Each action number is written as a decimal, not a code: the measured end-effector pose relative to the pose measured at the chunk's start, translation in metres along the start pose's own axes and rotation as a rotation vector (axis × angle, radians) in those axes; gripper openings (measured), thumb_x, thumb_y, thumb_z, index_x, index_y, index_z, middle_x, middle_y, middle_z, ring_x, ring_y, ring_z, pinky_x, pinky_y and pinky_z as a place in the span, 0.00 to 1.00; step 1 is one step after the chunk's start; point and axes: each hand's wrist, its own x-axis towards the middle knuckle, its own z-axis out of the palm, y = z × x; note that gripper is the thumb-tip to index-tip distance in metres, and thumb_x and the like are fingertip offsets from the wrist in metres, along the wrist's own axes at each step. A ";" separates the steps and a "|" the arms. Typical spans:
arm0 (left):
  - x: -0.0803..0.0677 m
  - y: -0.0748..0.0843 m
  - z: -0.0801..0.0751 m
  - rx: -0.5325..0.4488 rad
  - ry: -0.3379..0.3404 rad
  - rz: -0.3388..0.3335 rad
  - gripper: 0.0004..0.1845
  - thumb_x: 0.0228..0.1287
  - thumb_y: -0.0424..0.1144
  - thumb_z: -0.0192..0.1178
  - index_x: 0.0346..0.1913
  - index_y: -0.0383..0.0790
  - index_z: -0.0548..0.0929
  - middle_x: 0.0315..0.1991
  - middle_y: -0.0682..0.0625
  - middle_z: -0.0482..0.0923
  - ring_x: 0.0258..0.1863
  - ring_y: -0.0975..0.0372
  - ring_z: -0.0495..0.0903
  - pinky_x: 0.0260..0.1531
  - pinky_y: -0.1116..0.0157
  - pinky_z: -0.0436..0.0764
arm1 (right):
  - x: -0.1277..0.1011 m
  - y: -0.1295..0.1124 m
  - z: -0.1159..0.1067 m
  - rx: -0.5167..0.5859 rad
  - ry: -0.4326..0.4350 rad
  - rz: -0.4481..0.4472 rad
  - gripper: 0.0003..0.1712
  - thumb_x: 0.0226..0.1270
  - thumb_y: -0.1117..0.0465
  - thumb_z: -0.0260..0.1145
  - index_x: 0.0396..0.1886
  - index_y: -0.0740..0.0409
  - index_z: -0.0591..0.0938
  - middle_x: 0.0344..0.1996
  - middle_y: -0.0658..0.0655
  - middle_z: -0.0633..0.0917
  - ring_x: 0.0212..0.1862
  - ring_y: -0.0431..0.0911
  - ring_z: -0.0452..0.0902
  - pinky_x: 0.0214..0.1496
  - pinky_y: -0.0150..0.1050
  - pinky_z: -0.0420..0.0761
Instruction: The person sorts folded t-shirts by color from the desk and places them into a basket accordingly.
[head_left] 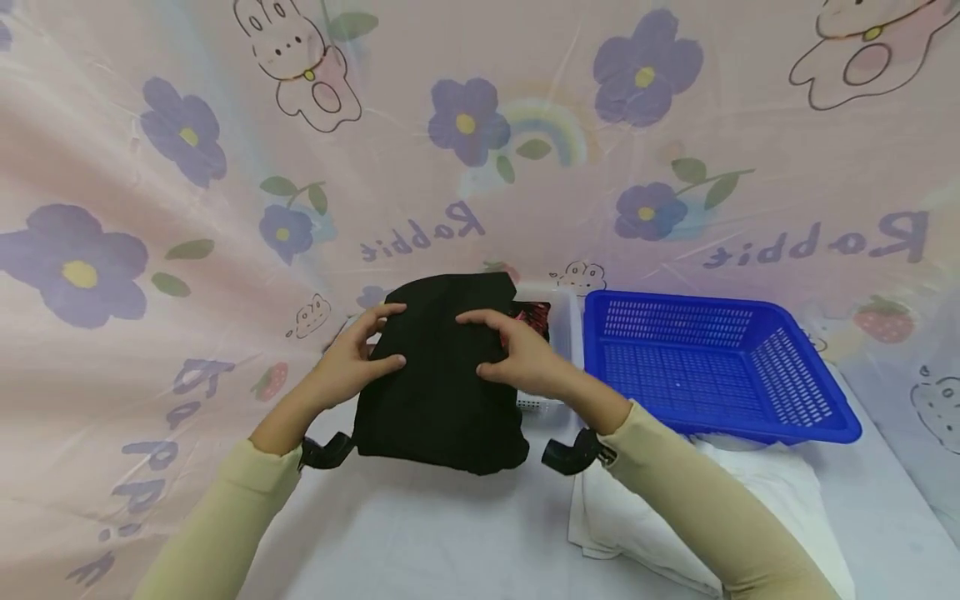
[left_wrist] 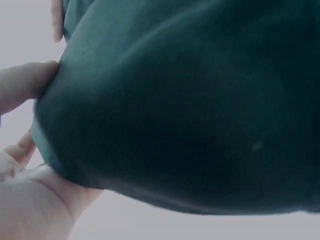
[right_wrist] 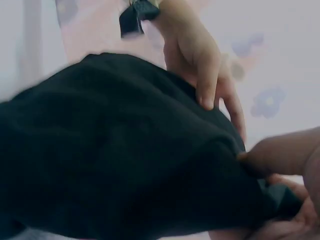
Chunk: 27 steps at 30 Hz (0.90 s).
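Note:
Both hands hold a folded black cloth [head_left: 442,375] over the table. At its left edge, the left hand [head_left: 347,360] grips with the thumb on the near face. The left wrist view shows fingers of the left hand [left_wrist: 35,197] around the rim of the dark cloth [left_wrist: 165,115]. My right hand [head_left: 531,357] holds the right side, thumb and forefinger lying on the cloth. In the right wrist view, cloth [right_wrist: 130,145] is gathered between the thumb and fingers of the right hand [right_wrist: 287,155]. Its lower edge hangs slightly bulging.
Behind the cloth stands a pale translucent bin [head_left: 566,333], partly hidden, with a red-and-black patterned item [head_left: 536,318] in it. A blue perforated basket [head_left: 675,367] is at the right. White folded cloth [head_left: 697,517] lies before it, under the right forearm. A printed curtain [head_left: 525,192] surrounds the table.

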 end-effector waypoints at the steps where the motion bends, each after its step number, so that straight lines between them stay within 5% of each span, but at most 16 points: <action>1: 0.010 0.005 -0.003 0.012 0.007 0.003 0.37 0.65 0.32 0.61 0.73 0.51 0.58 0.63 0.36 0.63 0.52 0.43 0.77 0.41 0.53 0.83 | 0.006 -0.001 -0.009 0.005 -0.004 0.013 0.37 0.56 0.72 0.66 0.66 0.46 0.71 0.59 0.57 0.76 0.54 0.50 0.78 0.53 0.44 0.80; 7: 0.063 0.027 -0.011 0.067 0.054 0.005 0.36 0.65 0.34 0.61 0.73 0.53 0.59 0.61 0.39 0.67 0.54 0.45 0.76 0.47 0.49 0.80 | 0.035 -0.007 -0.058 0.055 -0.044 0.146 0.37 0.61 0.72 0.64 0.68 0.41 0.68 0.65 0.57 0.69 0.58 0.54 0.76 0.52 0.48 0.81; 12: 0.098 0.026 -0.010 0.070 0.083 0.003 0.36 0.64 0.34 0.62 0.73 0.52 0.59 0.63 0.38 0.66 0.54 0.44 0.77 0.49 0.49 0.79 | 0.054 0.003 -0.083 0.070 -0.033 0.169 0.38 0.61 0.73 0.62 0.69 0.44 0.67 0.64 0.59 0.69 0.58 0.56 0.75 0.52 0.50 0.80; 19: 0.143 -0.019 0.003 0.034 0.100 -0.029 0.34 0.64 0.33 0.62 0.71 0.51 0.62 0.68 0.39 0.63 0.62 0.44 0.71 0.53 0.48 0.77 | 0.070 0.049 -0.090 0.091 -0.001 0.206 0.38 0.60 0.74 0.62 0.69 0.46 0.68 0.63 0.61 0.71 0.57 0.56 0.76 0.57 0.50 0.78; 27: 0.168 -0.065 0.028 0.056 -0.024 -0.187 0.35 0.66 0.36 0.61 0.72 0.55 0.59 0.71 0.40 0.58 0.65 0.46 0.67 0.57 0.47 0.74 | 0.072 0.116 -0.076 0.168 -0.004 0.341 0.38 0.60 0.75 0.61 0.69 0.46 0.68 0.59 0.62 0.74 0.50 0.54 0.81 0.51 0.47 0.81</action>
